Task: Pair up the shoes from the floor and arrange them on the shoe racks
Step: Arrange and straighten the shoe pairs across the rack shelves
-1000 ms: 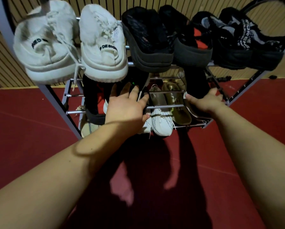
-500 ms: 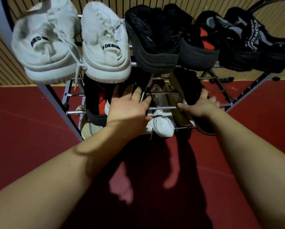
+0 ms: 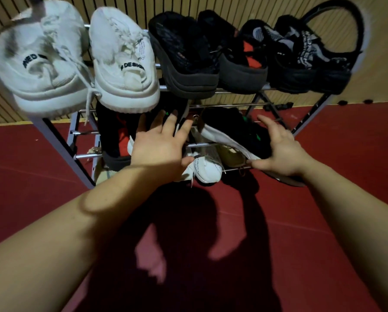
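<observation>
A metal shoe rack (image 3: 85,156) stands in front of me on the red floor. A black shoe with a white sole and green marks (image 3: 231,131) lies tilted on the middle shelf, its heel hanging over the front. My right hand (image 3: 283,152) rests on that heel with thumb and fingers spread. A matching black shoe (image 3: 177,109) sits to its left, and the straight, spread fingers of my left hand (image 3: 159,152) touch it. A black and red shoe (image 3: 114,136) is at the shelf's left end.
The top shelf holds a pair of white sneakers (image 3: 42,64), two black fuzzy slippers (image 3: 184,57) and black sandals (image 3: 301,59). On the bottom shelf are a white knit sneaker (image 3: 207,170) and an olive shoe (image 3: 231,156). A slatted wall is behind.
My right hand has brought the black white-soled shoe left onto the middle shelf, and its fingers have opened from their grip. My left hand stayed on the neighbouring shoe.
</observation>
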### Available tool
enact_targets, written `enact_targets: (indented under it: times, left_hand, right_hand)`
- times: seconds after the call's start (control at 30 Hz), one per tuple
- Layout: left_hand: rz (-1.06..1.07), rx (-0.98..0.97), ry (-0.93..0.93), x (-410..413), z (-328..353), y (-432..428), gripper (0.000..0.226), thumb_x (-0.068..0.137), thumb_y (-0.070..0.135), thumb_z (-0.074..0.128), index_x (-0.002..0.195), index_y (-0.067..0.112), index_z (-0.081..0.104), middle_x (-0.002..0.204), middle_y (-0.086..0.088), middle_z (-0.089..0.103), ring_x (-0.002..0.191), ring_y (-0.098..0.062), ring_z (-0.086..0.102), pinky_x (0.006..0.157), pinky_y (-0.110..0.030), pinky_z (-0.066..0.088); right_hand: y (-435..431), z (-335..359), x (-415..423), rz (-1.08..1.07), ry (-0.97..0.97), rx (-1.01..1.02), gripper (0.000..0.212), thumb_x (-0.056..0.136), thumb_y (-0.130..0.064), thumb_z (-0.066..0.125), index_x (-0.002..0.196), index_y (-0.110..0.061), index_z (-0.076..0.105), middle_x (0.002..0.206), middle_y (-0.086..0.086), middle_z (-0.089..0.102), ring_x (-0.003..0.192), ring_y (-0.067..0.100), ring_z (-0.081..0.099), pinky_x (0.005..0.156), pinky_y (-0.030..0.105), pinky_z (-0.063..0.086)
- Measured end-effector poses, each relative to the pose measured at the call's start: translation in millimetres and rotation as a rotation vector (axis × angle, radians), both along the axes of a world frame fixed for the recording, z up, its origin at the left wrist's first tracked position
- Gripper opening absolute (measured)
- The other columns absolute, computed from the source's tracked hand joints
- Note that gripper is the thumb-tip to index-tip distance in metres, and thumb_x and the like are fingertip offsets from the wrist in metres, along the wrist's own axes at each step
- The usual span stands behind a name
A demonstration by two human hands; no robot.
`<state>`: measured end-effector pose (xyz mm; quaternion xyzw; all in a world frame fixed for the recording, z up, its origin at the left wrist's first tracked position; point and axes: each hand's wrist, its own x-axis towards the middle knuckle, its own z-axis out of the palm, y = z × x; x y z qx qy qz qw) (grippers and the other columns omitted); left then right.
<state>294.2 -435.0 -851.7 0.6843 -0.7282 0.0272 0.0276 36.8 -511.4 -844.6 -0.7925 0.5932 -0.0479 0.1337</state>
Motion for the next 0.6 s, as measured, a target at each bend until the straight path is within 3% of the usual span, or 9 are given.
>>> enact_targets:
  times: [0.13,0.27,0.3,0.37,0.5,0.6]
  left_hand:
    - [-0.084,0.023,0.034,-2.3,12.5,4.8,0.099,0.081,0.067,0.049,0.148,0.033,-0.015,0.157,-0.007,-0.001,0.145,-0.027,-0.011,0.108,-0.048,0.025]
    - [-0.305,0.009,0.013,-11.3,23.1,6.3,0.111,0.071,0.073,0.055,0.148,0.033,-0.015,0.158,-0.007,0.001,0.145,-0.027,-0.004,0.114,-0.049,-0.01]
    - [-0.361,0.019,0.037,-14.1,24.0,7.6,0.112,0.071,0.072,0.057,0.148,0.033,-0.014,0.159,-0.007,-0.001,0.146,-0.025,-0.003,0.115,-0.046,-0.01]
    - [-0.426,0.03,0.122,-18.3,25.8,12.1,0.112,0.07,0.07,0.061,0.148,0.034,-0.01,0.159,-0.006,0.001,0.146,-0.024,0.005,0.117,-0.04,0.007]
    - [-0.479,0.01,0.142,-11.9,31.7,27.0,0.111,0.067,0.067,0.064,0.148,0.038,-0.007,0.154,-0.004,0.019,0.138,-0.027,0.026,0.11,-0.039,0.031]
    - [-0.474,-0.136,0.183,-3.3,31.6,40.1,0.094,0.066,0.065,0.054,0.148,0.029,0.024,0.137,-0.009,0.044,0.118,-0.031,0.05,0.095,-0.039,0.045]
  right_hand:
    - [21.1,12.9,-22.3,0.163,0.027,-0.011,0.111,0.066,-0.033,0.08,0.149,-0.033,0.007,0.142,0.009,0.032,0.132,0.029,0.028,0.106,0.046,0.025]
    - [34.9,20.5,-31.7,0.329,0.045,-0.086,0.107,0.064,-0.041,0.078,0.149,-0.03,0.013,0.139,0.007,0.035,0.13,0.028,0.032,0.106,0.04,0.023]
    - [37.5,22.5,-31.1,0.379,0.061,-0.125,0.105,0.063,-0.047,0.073,0.148,-0.031,0.014,0.139,0.009,0.035,0.129,0.029,0.032,0.106,0.04,0.024]
    - [40.6,24.8,-28.4,0.501,0.11,-0.248,0.098,0.063,-0.055,0.062,0.146,-0.028,0.019,0.137,0.012,0.038,0.127,0.03,0.036,0.104,0.044,0.029]
    - [42.5,26.4,-19.7,0.689,0.116,-0.409,0.088,0.068,-0.055,0.059,0.143,-0.023,0.025,0.135,0.011,0.036,0.126,0.031,0.037,0.1,0.049,0.033]
    - [39.9,27.7,-8.1,0.737,0.117,-0.472,0.088,0.069,-0.056,0.059,0.143,-0.023,0.025,0.137,0.014,0.041,0.127,0.032,0.038,0.103,0.053,0.031]
